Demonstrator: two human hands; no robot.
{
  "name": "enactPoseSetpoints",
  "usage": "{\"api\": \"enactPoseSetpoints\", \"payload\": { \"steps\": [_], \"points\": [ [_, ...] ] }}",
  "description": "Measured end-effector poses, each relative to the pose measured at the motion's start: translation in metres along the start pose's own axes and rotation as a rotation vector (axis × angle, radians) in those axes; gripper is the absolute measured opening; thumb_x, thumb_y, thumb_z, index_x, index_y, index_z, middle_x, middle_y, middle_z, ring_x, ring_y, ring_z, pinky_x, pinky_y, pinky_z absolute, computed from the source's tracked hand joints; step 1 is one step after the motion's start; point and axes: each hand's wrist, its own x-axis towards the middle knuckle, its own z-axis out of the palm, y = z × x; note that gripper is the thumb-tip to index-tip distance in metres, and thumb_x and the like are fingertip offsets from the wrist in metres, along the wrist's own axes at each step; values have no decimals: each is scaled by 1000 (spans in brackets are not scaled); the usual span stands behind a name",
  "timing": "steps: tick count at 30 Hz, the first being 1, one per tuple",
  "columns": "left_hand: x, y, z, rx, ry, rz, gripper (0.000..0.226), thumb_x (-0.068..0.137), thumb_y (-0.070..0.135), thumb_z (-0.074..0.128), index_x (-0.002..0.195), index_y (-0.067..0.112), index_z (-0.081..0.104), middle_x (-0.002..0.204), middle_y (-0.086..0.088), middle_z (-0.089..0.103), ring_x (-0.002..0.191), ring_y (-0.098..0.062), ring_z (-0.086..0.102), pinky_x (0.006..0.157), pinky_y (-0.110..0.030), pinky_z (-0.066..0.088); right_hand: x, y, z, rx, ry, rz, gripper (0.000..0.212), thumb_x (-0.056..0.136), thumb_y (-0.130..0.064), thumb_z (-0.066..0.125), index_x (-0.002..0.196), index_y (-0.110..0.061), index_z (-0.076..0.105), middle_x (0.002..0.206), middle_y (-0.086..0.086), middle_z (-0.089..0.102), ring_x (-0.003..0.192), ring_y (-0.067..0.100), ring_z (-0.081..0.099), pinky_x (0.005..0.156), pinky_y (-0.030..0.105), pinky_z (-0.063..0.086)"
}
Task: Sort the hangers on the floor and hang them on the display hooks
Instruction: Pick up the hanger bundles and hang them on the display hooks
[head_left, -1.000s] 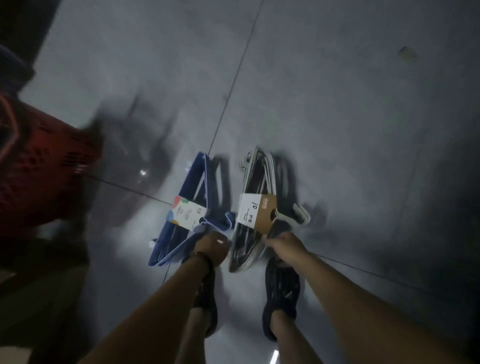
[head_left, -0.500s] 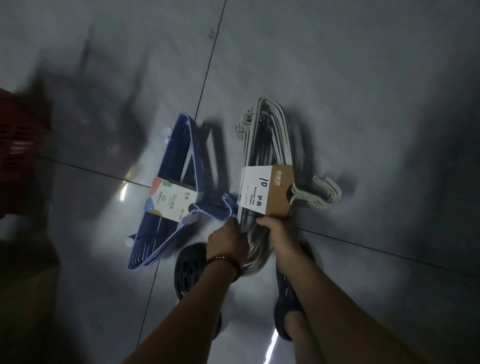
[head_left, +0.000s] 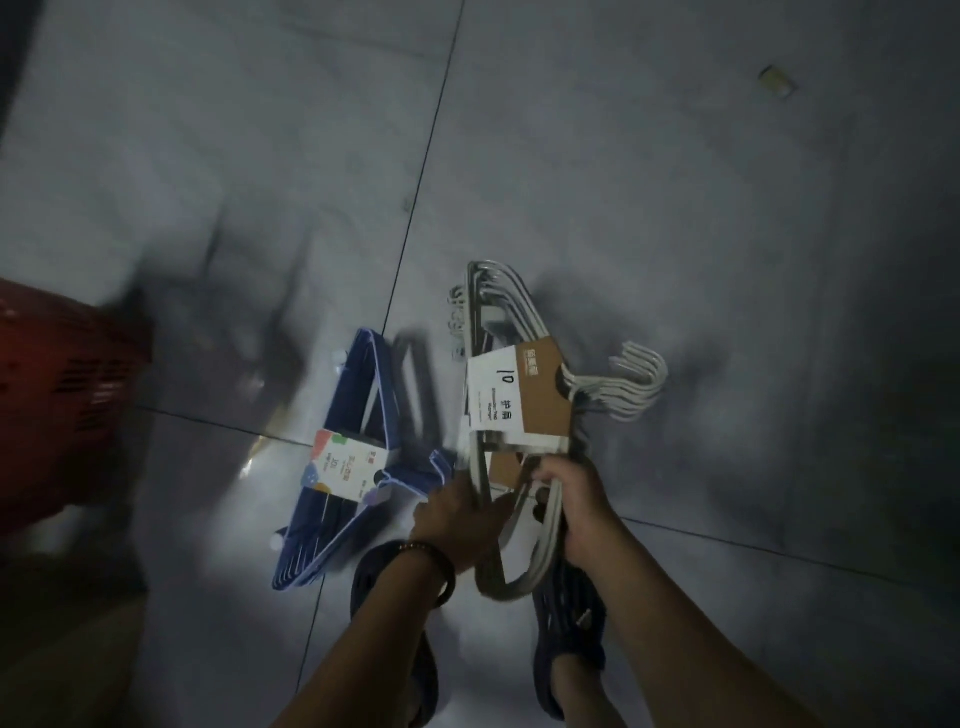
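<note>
A bundle of grey hangers (head_left: 511, 322), wrapped in a white and brown card label (head_left: 514, 397), is lifted off the floor, hooks pointing right. Both hands grip its lower part: my left hand (head_left: 457, 519) on the left bars, my right hand (head_left: 576, 499) on the right bars. A bundle of blue hangers (head_left: 358, 478) with a colourful label lies on the grey tiled floor (head_left: 675, 234) just left of my left hand, its hook close to my fingers. No display hooks are in view.
A red plastic basket (head_left: 57, 405) stands at the left edge. My two feet in dark sandals (head_left: 571, 618) are on the tiles below the hangers. A small scrap (head_left: 776, 80) lies on the floor at the upper right.
My left hand left the blue bundle and took hold of the grey bundle beside my right hand. The grey bundle has risen off the floor; the blue one stays down.
</note>
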Motion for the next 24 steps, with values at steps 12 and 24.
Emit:
{"api": "enactPoseSetpoints", "payload": {
  "steps": [12, 24],
  "points": [
    [-274, 212, -108, -786, -151, 304, 98, 66, 52, 93, 141, 4, 51, 116, -32, 70, 91, -39, 70, 79, -46, 61, -329, -116, -49, -188, -22, -266, 53, 63, -6, 80, 114, -13, 67, 86, 7, 73, 70, 14, 73, 61, 27, 56],
    [-577, 353, -111, -576, -316, 780, 51, 85, 8, 79, 125, 29, 54, 111, -28, 73, 81, -37, 75, 67, -43, 63, -702, -171, -103, -686, 956, -1167, 27, 92, -41, 67, 116, -33, 58, 114, -15, 55, 101, -3, 58, 78, 16, 47]
  ]
}}
